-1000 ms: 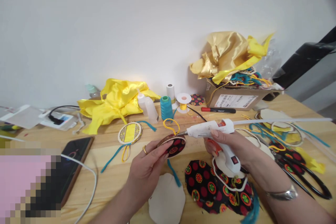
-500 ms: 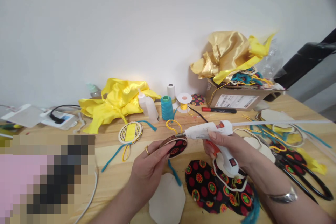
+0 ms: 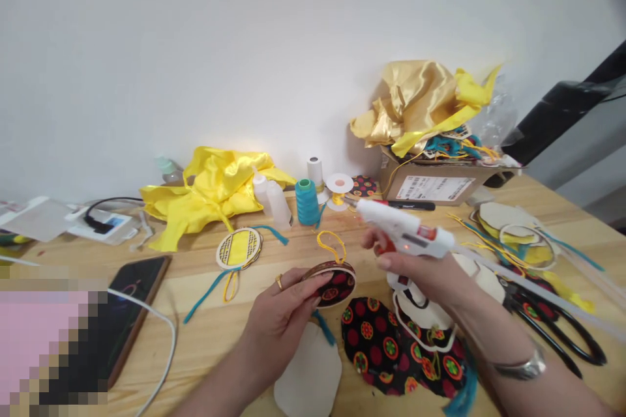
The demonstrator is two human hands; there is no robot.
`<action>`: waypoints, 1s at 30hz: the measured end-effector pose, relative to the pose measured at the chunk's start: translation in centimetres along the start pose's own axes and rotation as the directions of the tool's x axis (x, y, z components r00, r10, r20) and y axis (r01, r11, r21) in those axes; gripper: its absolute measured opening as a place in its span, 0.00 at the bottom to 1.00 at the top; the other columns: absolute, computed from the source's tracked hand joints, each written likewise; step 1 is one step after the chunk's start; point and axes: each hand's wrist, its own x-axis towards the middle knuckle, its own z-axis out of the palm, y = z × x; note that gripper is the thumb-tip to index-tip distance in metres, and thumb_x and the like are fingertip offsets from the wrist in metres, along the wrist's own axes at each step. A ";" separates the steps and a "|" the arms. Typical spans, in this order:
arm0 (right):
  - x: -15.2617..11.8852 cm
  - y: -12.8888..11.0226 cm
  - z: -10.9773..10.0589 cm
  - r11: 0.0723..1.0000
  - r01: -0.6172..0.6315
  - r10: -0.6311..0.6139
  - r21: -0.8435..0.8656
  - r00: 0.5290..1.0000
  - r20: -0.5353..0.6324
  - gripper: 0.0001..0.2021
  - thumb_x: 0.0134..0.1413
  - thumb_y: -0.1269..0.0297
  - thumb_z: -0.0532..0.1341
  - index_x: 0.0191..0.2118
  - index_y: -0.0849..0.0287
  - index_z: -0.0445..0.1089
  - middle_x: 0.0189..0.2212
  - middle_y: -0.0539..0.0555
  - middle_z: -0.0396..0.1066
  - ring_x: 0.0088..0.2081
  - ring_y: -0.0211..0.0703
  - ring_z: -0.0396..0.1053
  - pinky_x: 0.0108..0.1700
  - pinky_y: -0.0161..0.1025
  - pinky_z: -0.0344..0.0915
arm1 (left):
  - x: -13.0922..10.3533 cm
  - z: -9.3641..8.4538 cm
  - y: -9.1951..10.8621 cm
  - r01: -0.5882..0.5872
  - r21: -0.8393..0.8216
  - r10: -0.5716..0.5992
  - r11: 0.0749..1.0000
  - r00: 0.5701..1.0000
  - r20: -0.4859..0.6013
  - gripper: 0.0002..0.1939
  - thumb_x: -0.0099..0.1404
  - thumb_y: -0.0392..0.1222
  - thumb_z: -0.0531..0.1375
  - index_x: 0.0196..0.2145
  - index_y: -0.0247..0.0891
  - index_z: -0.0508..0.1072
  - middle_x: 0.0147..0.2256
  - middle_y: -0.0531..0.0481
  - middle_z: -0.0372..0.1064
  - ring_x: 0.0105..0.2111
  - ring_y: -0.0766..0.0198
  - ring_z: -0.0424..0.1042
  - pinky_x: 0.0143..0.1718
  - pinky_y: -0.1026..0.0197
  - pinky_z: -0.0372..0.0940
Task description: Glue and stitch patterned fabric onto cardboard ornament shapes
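Observation:
My left hand (image 3: pixel 286 316) pinches a round ornament (image 3: pixel 337 285) by its left edge. The ornament has a wooden rim, dark floral fabric on its face, a yellow cord loop (image 3: pixel 332 246) at the top and a teal tassel below. In my right hand (image 3: pixel 415 270) is a white glue gun (image 3: pixel 403 228), its nozzle pointing up and left, apart from the ornament. A long clear glue stick (image 3: pixel 518 283) sticks out of its back. Under my hands lie dark flower-print fabric (image 3: pixel 374 342) and a pale cut-out piece (image 3: pixel 309 374).
Black-handled scissors (image 3: pixel 562 329) lie at the right. A finished-looking yellow ornament (image 3: pixel 239 247), yellow cloth (image 3: pixel 210 189), a teal thread cone (image 3: pixel 306 202) and white bottles (image 3: pixel 278 203) stand farther back. A cardboard box (image 3: pixel 435 184) holds fabric. A phone (image 3: pixel 139 309) and white cable (image 3: pixel 166 365) are at the left.
My right hand has lifted the glue gun away from the ornament's rim, its nozzle now tilted upward. My left hand still holds the ornament, shifted slightly right and down.

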 end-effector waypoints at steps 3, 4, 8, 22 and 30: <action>-0.3 0.3 1.1 0.973 -0.027 0.030 -0.231 1.000 0.008 0.16 0.39 0.59 0.68 0.37 0.56 0.70 0.30 0.50 0.68 0.32 0.40 0.64 0.35 0.38 0.61 | 0.1 0.0 0.2 -0.024 -0.024 0.025 0.999 0.999 0.026 0.22 0.62 0.28 0.53 0.50 0.50 0.68 0.47 0.50 0.70 0.46 0.64 0.69 0.45 0.62 0.66; -0.4 0.5 1.4 0.965 -0.010 0.016 -0.263 1.000 0.023 0.16 0.39 0.59 0.69 0.37 0.56 0.70 0.30 0.50 0.68 0.32 0.40 0.64 0.35 0.38 0.62 | 0.1 0.0 0.2 -0.034 -0.028 0.035 0.999 0.999 0.034 0.23 0.62 0.27 0.52 0.51 0.50 0.68 0.47 0.50 0.70 0.46 0.64 0.69 0.46 0.63 0.66; -0.6 1.0 1.8 0.945 0.056 -0.030 -0.323 0.996 0.086 0.11 0.42 0.58 0.67 0.31 0.57 0.69 0.28 0.49 0.68 0.31 0.40 0.65 0.35 0.38 0.63 | 0.0 0.1 0.3 -0.074 -0.039 0.077 0.996 0.994 0.076 0.25 0.63 0.26 0.51 0.53 0.50 0.66 0.50 0.50 0.67 0.50 0.65 0.66 0.49 0.62 0.64; -0.6 1.4 2.0 0.940 0.037 -0.005 -0.340 0.995 0.096 0.10 0.45 0.58 0.66 0.29 0.58 0.67 0.25 0.48 0.66 0.28 0.37 0.62 0.30 0.35 0.61 | -0.4 0.0 0.6 -0.023 -0.041 0.026 0.999 0.997 0.067 0.22 0.63 0.27 0.51 0.51 0.48 0.66 0.48 0.48 0.67 0.49 0.63 0.66 0.49 0.60 0.64; -0.7 1.1 2.5 0.976 -0.081 0.093 -0.200 0.994 0.050 0.14 0.42 0.57 0.67 0.28 0.59 0.64 0.22 0.45 0.59 0.25 0.34 0.56 0.26 0.33 0.56 | -0.2 0.3 1.4 0.305 -0.563 -0.399 0.768 0.916 -0.048 0.26 0.60 0.32 0.57 0.53 0.50 0.55 0.57 0.44 0.56 0.40 0.62 0.73 0.39 0.58 0.70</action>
